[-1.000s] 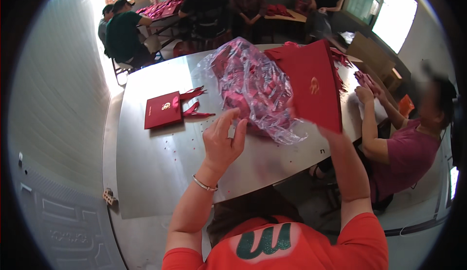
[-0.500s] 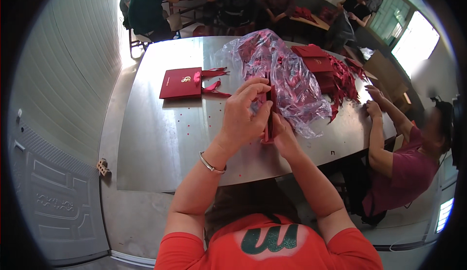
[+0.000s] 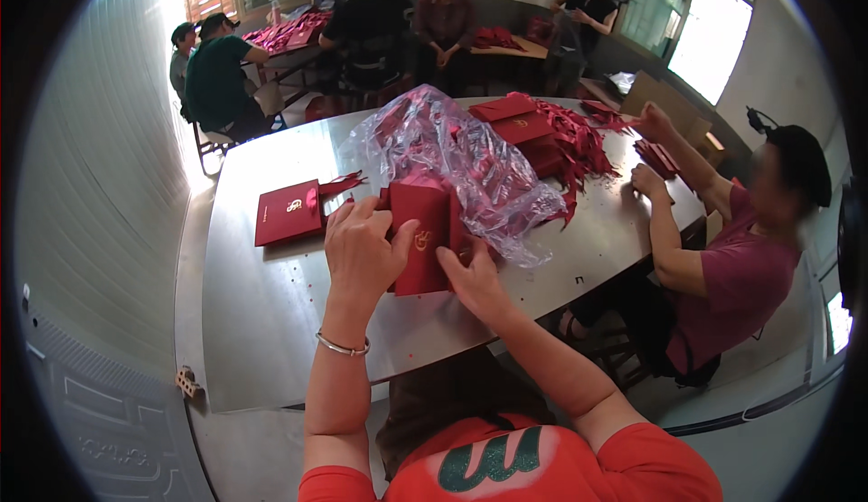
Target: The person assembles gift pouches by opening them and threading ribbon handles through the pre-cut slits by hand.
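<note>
Taking the clear plastic bag of red pieces (image 3: 470, 163) in the middle of the steel table (image 3: 271, 312) as the marker: well to its left, a finished red gift bag with ribbon handles (image 3: 291, 213) lies flat, in the same spot as a moment ago.

Just in front of the plastic bag, the left hand (image 3: 362, 253) has come down and now clamps the left edge of a flat red paper bag (image 3: 423, 240), fingers curled over it. A second ago that hand was up at the plastic, reaching in. The right hand (image 3: 472, 276) pinches the same red paper bag from its lower right corner, thumb on top. So one piece is out of the plastic and held just above the tabletop, which I judge ready for folding open.

Right of the plastic bag, a loose heap of red bags and ribbons (image 3: 565, 145) sits, and a seated co-worker's hand (image 3: 646, 179) rests beside it.
</note>
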Demonstrator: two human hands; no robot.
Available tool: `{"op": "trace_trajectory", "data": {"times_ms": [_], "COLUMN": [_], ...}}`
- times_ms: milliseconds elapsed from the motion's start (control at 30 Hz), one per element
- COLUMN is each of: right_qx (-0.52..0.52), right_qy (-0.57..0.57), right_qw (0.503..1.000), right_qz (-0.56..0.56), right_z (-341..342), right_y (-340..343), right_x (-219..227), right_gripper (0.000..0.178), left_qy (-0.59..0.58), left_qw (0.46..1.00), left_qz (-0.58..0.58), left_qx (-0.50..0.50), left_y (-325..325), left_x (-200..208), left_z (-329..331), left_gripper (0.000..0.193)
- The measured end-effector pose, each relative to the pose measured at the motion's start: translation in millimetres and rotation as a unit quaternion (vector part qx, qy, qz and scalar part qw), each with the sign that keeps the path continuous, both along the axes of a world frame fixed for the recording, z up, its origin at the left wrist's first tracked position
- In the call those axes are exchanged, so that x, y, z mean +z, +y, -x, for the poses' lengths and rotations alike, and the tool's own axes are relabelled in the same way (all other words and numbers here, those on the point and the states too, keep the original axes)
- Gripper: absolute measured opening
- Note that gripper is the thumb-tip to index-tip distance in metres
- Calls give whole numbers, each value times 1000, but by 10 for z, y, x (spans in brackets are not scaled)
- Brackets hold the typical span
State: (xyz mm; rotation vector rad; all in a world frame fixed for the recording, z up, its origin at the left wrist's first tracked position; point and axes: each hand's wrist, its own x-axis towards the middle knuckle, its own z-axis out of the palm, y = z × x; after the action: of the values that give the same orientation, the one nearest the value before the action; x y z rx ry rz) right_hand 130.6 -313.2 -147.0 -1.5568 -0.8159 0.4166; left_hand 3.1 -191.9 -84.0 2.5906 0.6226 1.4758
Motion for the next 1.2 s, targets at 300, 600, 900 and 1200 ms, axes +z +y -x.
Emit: {"op": "trace_trajectory", "data": {"times_ms": [300, 600, 900, 1200], "right_qx": [118, 89, 236, -90], "right_qy": [72, -255, -14, -252], "right_qw": [987, 963, 971, 962], "right_qz": [80, 20, 36, 47], "right_z": [393, -143, -277, -1048], "right_y": [-357, -706, -580, -957], "right_x": [173, 525, 173, 220], "right_gripper": [78, 33, 31, 6], "left_qy": [105, 260, 299, 433], "left_qw": [963, 844, 647, 723], "left_qz": [248, 325, 500, 413], "left_qx": [-32, -338, -493, -344], "left_y": [222, 221, 31, -7], "left_x": [22, -116, -170, -274], "left_z": [238, 78, -96, -250], "left_gripper": [21, 15, 27, 24]}}
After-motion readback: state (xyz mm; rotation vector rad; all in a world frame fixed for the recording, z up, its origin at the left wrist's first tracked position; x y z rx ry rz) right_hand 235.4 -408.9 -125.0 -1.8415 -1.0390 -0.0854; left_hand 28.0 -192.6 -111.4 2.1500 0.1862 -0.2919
